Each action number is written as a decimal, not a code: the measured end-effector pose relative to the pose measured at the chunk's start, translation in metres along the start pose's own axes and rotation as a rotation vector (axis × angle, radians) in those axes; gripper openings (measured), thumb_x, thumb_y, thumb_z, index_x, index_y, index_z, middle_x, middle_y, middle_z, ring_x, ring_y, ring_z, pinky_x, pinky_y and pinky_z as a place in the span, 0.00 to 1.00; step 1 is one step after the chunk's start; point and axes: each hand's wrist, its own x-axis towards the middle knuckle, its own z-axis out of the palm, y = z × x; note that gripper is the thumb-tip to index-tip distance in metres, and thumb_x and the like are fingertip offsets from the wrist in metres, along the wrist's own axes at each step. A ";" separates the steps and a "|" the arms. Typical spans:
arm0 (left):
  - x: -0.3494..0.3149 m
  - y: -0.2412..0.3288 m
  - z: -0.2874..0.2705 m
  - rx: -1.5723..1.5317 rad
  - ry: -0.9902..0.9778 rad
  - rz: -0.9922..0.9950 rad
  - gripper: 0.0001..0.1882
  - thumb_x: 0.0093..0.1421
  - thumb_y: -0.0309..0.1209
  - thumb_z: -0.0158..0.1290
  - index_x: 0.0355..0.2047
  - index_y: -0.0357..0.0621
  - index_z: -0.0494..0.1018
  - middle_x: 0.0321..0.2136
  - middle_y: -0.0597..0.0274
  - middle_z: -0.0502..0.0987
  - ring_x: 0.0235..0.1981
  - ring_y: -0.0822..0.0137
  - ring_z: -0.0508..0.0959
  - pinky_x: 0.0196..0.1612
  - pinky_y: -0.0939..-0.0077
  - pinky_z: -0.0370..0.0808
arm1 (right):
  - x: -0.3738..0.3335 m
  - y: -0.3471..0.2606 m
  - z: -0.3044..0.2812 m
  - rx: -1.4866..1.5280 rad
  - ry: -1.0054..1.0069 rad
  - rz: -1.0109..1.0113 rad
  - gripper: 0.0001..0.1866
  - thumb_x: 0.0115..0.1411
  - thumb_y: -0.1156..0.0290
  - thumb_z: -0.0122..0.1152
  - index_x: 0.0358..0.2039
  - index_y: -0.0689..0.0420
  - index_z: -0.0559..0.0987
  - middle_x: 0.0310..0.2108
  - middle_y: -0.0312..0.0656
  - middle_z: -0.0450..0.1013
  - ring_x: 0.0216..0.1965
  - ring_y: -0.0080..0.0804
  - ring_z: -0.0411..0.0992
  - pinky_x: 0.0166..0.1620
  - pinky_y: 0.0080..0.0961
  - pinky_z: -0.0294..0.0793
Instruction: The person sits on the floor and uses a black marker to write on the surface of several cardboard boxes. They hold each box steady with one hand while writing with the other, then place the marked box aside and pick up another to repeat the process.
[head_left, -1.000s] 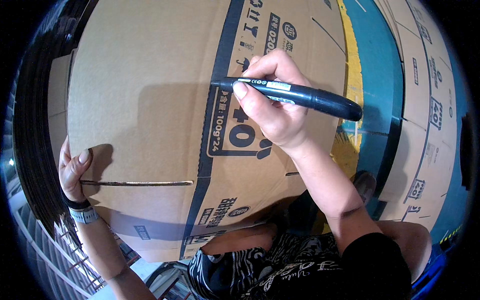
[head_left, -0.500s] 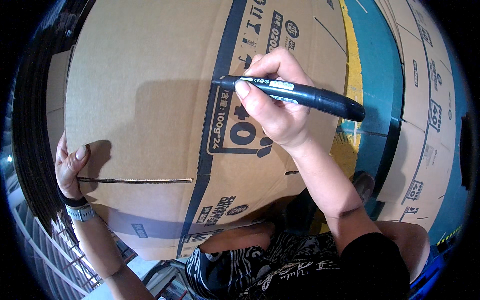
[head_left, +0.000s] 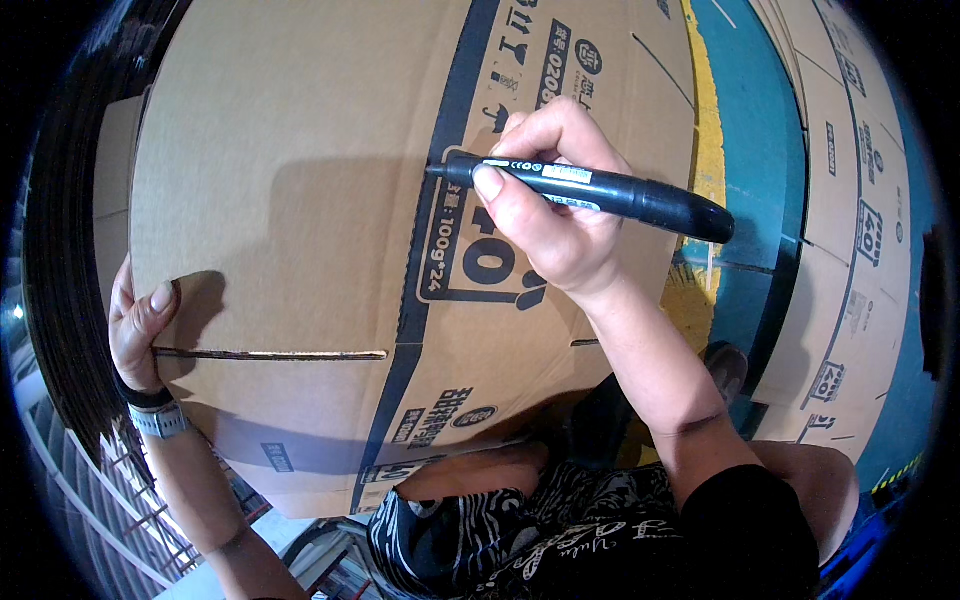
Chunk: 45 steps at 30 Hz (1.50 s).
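A large flat sheet of brown cardboard [head_left: 270, 220] with dark printed bands and marks lies across my front, its near part over my legs. At its left edge my left hand [head_left: 142, 335] is closed, thumb on top and fingers curled behind the edge, mostly hidden. My right hand [head_left: 570, 215] holds a thick black marker pen [head_left: 660, 205] between thumb and fingers. The pen's narrow end points left at the dark band and looks close to the board; I cannot tell whether it touches. A cut slot [head_left: 270, 355] runs in from the left near my left hand.
Dark stacked sheet edges [head_left: 65, 260] rise on the far left. More printed cardboard sheets [head_left: 840, 200] lie on the right, beyond a green floor [head_left: 765, 200] with a yellow stripe [head_left: 708, 110]. A metal grid structure [head_left: 105, 510] stands at lower left.
The printed marks and slot sit slightly higher in view. The pen has shifted a little right and its tip slightly lower. Both hands keep their grips.
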 end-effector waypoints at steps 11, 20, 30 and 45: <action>0.001 -0.003 -0.010 0.036 0.002 0.028 0.33 0.44 0.32 0.59 0.48 0.32 0.58 0.36 0.56 0.70 0.35 0.69 0.72 0.40 0.77 0.69 | -0.004 -0.004 0.004 0.000 -0.002 -0.003 0.06 0.46 0.75 0.54 0.22 0.57 0.66 0.12 0.31 0.63 0.13 0.12 0.60 0.17 0.07 0.57; 0.000 0.000 0.000 0.041 0.022 0.058 0.32 0.44 0.32 0.58 0.47 0.31 0.58 0.35 0.56 0.71 0.35 0.70 0.72 0.40 0.78 0.69 | -0.009 -0.008 0.006 -0.012 -0.012 0.028 0.05 0.46 0.76 0.53 0.21 0.57 0.65 0.12 0.31 0.62 0.13 0.11 0.59 0.16 0.07 0.57; 0.004 -0.007 -0.003 0.003 0.001 0.068 0.31 0.46 0.31 0.57 0.48 0.32 0.58 0.36 0.56 0.71 0.35 0.70 0.72 0.41 0.78 0.68 | -0.015 -0.009 0.007 -0.012 -0.038 0.031 0.06 0.46 0.76 0.53 0.22 0.58 0.65 0.12 0.31 0.62 0.13 0.11 0.59 0.17 0.07 0.57; 0.002 -0.004 -0.012 0.010 0.011 0.071 0.33 0.45 0.30 0.57 0.49 0.32 0.57 0.37 0.55 0.70 0.37 0.70 0.71 0.43 0.77 0.67 | -0.017 -0.011 0.010 0.006 -0.058 0.040 0.06 0.46 0.77 0.53 0.22 0.59 0.65 0.13 0.32 0.61 0.14 0.12 0.57 0.17 0.09 0.56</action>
